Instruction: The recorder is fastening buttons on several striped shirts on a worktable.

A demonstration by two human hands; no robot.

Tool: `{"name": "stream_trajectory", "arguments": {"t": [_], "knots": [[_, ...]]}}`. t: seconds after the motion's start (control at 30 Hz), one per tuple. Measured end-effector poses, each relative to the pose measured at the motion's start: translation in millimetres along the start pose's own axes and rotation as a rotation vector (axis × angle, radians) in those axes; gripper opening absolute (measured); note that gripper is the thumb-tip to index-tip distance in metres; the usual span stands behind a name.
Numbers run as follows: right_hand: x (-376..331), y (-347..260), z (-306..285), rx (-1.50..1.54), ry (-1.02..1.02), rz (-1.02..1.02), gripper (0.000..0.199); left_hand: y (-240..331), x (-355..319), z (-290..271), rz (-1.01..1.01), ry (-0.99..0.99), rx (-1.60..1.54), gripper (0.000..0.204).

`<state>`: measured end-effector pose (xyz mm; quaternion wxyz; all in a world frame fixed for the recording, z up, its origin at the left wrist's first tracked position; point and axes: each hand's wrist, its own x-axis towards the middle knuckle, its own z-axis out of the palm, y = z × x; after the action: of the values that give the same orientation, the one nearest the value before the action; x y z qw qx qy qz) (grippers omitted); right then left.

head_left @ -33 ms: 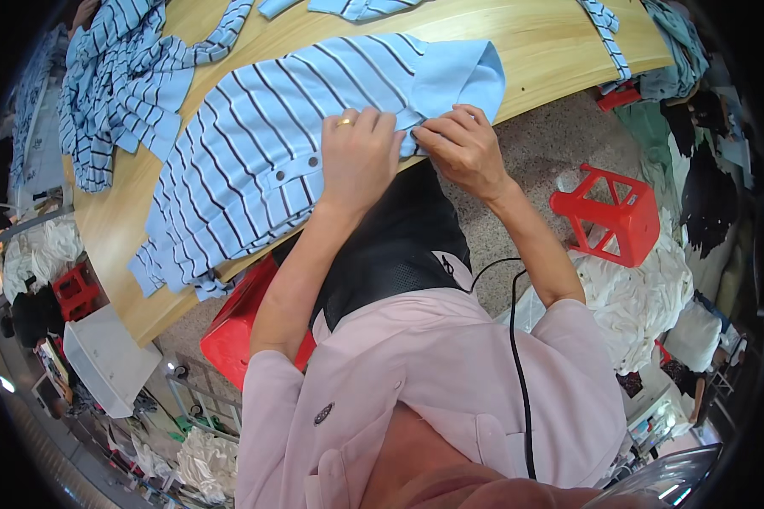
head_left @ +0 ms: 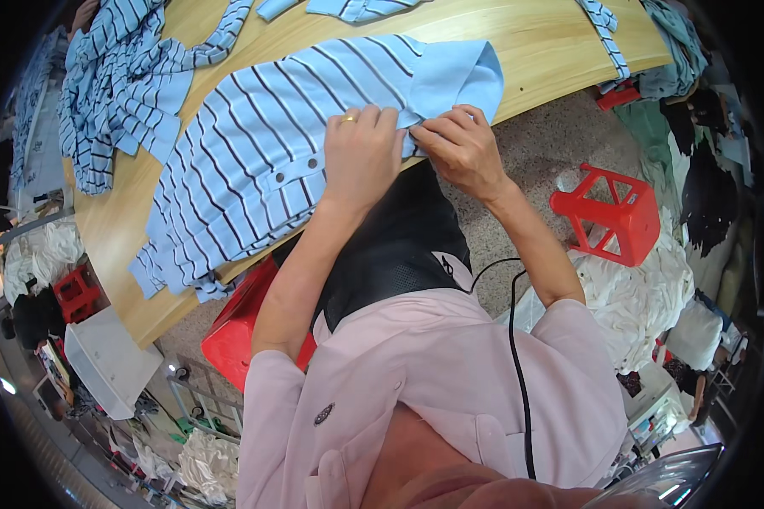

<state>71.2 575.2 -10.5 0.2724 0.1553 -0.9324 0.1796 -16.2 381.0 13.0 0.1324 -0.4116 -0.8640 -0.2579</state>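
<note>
A light blue polo shirt (head_left: 255, 119) with dark and white stripes lies folded lengthwise along the near edge of the wooden table (head_left: 560, 51). Its plain blue collar (head_left: 450, 72) points to the right, and dark buttons show on the placket (head_left: 295, 171). My left hand (head_left: 363, 153) is closed on the placket below the collar, with a ring on one finger. Close beside it, my right hand (head_left: 464, 151) pinches the shirt's edge at the collar's base. The fingertips hide the exact bit of cloth between them.
More striped shirts (head_left: 127, 93) are heaped at the table's far left, and striped pieces (head_left: 361, 7) lie along the far side. A red stool (head_left: 611, 216) lies on the floor at right near white cloth (head_left: 641, 297). Beneath me is a red seat (head_left: 229, 335). A black cable (head_left: 518, 373) hangs over my front.
Almost nothing differs. My left hand has shifted very slightly to the right, while the shirt and my right hand stay nearly where they were.
</note>
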Motion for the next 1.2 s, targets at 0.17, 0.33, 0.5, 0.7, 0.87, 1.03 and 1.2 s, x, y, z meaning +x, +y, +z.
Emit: {"name": "stream_trajectory", "arguments": {"t": [0.17, 0.33, 0.5, 0.7, 0.87, 1.03, 1.2], "knots": [[15.2, -10.0, -10.9, -0.038, -0.05, 0.031, 0.021, -3.6, 13.8, 15.0, 0.041, -0.046, -0.005, 0.011], [16.0, -14.1, -4.1, -0.211, -0.123, -0.039, 0.014, -9.4, 8.7, 28.0, -0.025, 0.061, -0.245, 0.005], [7.5, -5.1, 7.5, -0.158, 0.019, -0.01, 0.015, -16.6, 8.8, 24.5, -0.188, -0.014, -0.53, 0.012], [5.8, -2.1, 12.1, -0.108, 0.107, -0.016, 0.02, -26.5, 12.1, 26.8, -0.234, -0.116, -0.598, 0.017], [8.1, 2.3, 10.6, -0.115, 0.119, -0.047, 0.024, -34.7, 15.8, 27.5, -0.326, -0.234, -0.701, 0.024], [22.1, 11.4, 5.2, -0.151, 0.064, -0.15, 0.02, -31.9, 18.4, 24.6, -0.335, -0.245, -0.706, 0.024], [31.0, 18.1, -2.5, -0.139, -0.008, -0.208, 0.018, -30.1, 15.0, 25.9, -0.321, -0.199, -0.697, 0.021]]}}
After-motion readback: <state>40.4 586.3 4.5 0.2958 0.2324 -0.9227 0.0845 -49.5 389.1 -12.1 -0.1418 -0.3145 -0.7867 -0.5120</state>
